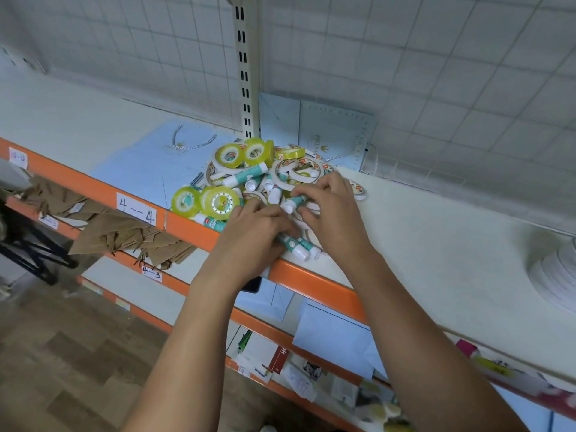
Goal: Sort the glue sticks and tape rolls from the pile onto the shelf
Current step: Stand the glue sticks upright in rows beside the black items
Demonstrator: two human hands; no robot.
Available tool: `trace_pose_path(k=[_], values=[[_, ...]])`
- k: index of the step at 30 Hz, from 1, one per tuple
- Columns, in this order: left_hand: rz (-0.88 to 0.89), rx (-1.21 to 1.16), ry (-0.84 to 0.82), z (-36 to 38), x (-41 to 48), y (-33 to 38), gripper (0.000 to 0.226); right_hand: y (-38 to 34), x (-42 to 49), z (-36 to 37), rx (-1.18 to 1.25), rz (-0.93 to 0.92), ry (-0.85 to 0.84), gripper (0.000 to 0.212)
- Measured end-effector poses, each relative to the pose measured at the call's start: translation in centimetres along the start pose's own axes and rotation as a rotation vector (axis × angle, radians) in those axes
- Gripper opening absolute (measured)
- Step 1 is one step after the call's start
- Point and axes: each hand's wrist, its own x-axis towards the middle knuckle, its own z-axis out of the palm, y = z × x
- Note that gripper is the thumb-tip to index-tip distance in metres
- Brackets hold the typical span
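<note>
forearms: both come up from the bottom of the view and meet over the near side of the pile.
left hand [255, 227]: fingers curled down, gripping two glue sticks [296, 247] at the front lip of the shelf; their white ends poke out to the right, long axes slanting roughly along the lip.
right hand [332, 210]: narrow, fingertips and thumb pinching one glue stick [293, 204]; its white cap points toward the left hand and its teal body runs back under the fingers.
pile [265, 177]: just beyond both hands, sticks tangled with thin white tape rolls [299, 173] and yellow tape rolls [215, 201].
open room: bare shelf [436, 244] lies to the right of the right hand, the nearer hand to it; a blue paper bag [140, 169] covers the left side.
orange edge [187, 227]: right under the left hand, so anything let slip there would likely roll off the front.
judgement: lifting the pinched stick clear looks easy; the white rings touching it may drag along.
</note>
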Motion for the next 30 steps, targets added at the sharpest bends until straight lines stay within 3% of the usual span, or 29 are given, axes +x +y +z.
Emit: trace_pose_path(k=[7, 11, 15, 30], values=[[0.009, -0.159, 0.003, -1.1, 1.1, 0.9, 0.029, 0.8, -1.8, -3.8, 0.213, 0.102, -0.026, 0.02], [0.063, -0.215, -0.039, -0.5, 2.0, 3.4, 0.04, 2.1, -4.1, -6.0, 0.084, 0.165, -0.041, 0.029], [0.148, -0.21, -0.056, 0.5, 3.2, 6.6, 0.032, 3.9, -7.7, -9.0, -0.038, 0.24, -0.038, 0.028], [0.517, -0.286, -0.181, 5.5, 5.5, 28.8, 0.031, 12.1, -23.1, -24.5, -0.191, 0.583, 0.167, 0.028]])
